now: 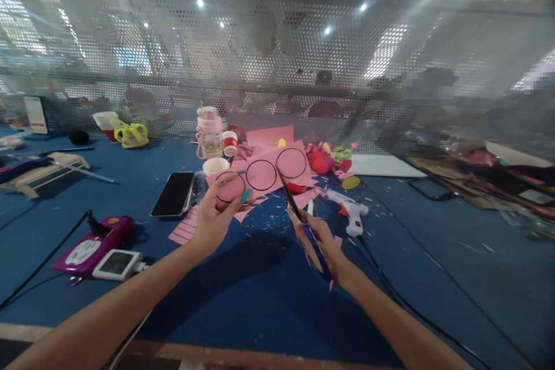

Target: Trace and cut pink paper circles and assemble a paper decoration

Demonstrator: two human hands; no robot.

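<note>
Blue worktop (260, 312) spans the scene; over it, a pink sheet (261, 176) sits pinched in the left hand (215, 217). The right hand (324, 238) wraps round scissors (295, 205), blades at the sheet (cutting seems under way); the next snip likely calls for steering along a drawn circle (291, 163).

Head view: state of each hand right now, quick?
Left hand: closed, pinching the pink paper between thumb and fingers.
Right hand: closed around the blue-handled scissors.
</note>
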